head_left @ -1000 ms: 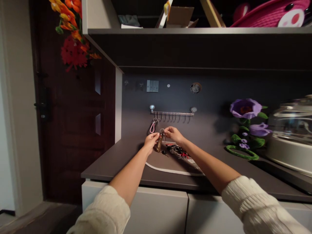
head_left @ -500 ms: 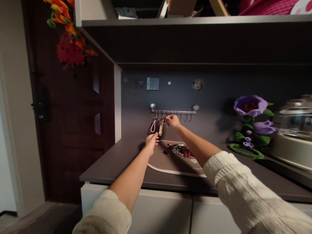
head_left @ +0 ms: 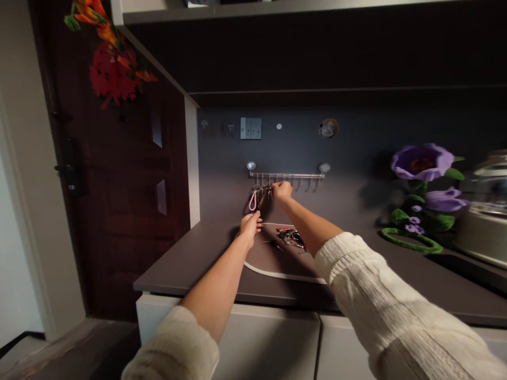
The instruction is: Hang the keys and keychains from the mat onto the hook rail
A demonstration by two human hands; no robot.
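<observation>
My right hand (head_left: 282, 191) pinches the keys (head_left: 270, 192) just under the hook rail (head_left: 291, 176); I read this step as fitting them there, which next calls for fine, steady alignment. My left hand (head_left: 251, 224) curls below, its grip unclear to me.
</observation>
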